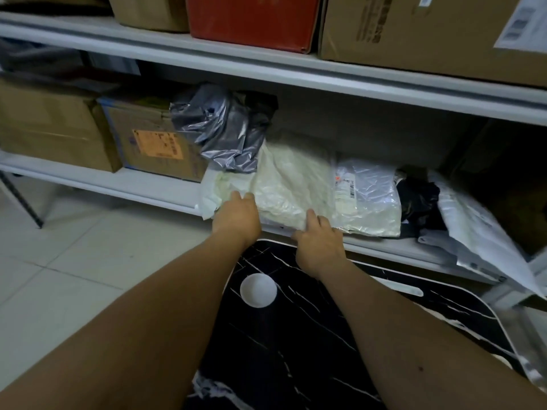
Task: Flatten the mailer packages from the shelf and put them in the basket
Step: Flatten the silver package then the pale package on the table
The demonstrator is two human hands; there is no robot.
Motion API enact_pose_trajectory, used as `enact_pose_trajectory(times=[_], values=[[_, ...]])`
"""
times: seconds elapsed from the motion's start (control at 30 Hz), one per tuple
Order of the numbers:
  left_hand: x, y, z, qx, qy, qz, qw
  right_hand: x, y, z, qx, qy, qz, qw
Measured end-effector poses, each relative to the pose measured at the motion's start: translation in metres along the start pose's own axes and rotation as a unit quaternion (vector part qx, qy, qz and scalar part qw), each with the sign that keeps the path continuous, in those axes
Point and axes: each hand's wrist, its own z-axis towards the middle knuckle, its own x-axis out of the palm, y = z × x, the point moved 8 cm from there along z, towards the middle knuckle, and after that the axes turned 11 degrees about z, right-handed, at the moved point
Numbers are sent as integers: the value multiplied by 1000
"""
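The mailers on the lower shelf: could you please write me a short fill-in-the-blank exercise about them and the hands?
1. Both hands, the left hand and the right hand, grip the front edge of the ____ mailer.
2. The crumpled grey mailer lies just to the right of a cardboard box with an ____ label.
3. The box on the upper shelf directly above the grey mailer is ____.

Missing words: white; orange; red

A crumpled white mailer lies flat at my shelf's near edge; a grey one bunches behind it, far left.
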Motion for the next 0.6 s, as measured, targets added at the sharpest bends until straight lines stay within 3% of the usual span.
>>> enact_pose_trajectory(times=[0.1, 0.2, 0.37, 0.47, 0.6], values=[[-25, 33, 22, -98, -94, -127, 982, -11, 7, 5, -35, -113, 60, 991], [-31, 62, 57, -134, -66, -161, 976, -22, 15, 15, -50, -194, 94, 975], [-23, 79, 96, -127, 17, -211, 969, -35, 34, 31, -77, -224, 101, 966], [-19, 76, 100, -113, 20, -238, 965, -38, 38, 37, -84, -221, 97, 967], [-23, 74, 99, -107, 0, -176, 979, -33, 38, 34, -76, -210, 104, 969]])
